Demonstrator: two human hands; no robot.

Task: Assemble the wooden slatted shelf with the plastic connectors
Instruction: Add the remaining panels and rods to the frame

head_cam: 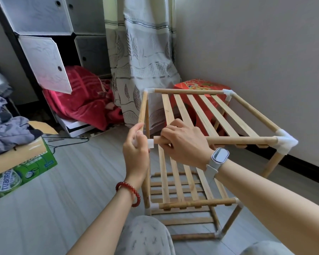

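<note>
A wooden slatted shelf [219, 116] stands on the floor in front of me, its tiers joined by white plastic connectors. My left hand [135, 150] grips a white connector [150, 143] at the top tier's near left corner, where the side rod [143, 109] ends. My right hand [182, 142] grips the top front rod [243, 139] near its left end, right at the connector's socket. A fitted connector [286, 142] holds the rod's right end. Lower slatted tiers [184, 190] show below my hands.
A green cardboard box [24, 172] sits on the floor at left beside a pile of grey clothes [6, 129]. A red blanket [81, 100], a curtain [140, 70] and a cube cabinet [50, 34] stand behind. A red box [201, 87] sits behind the shelf by the wall.
</note>
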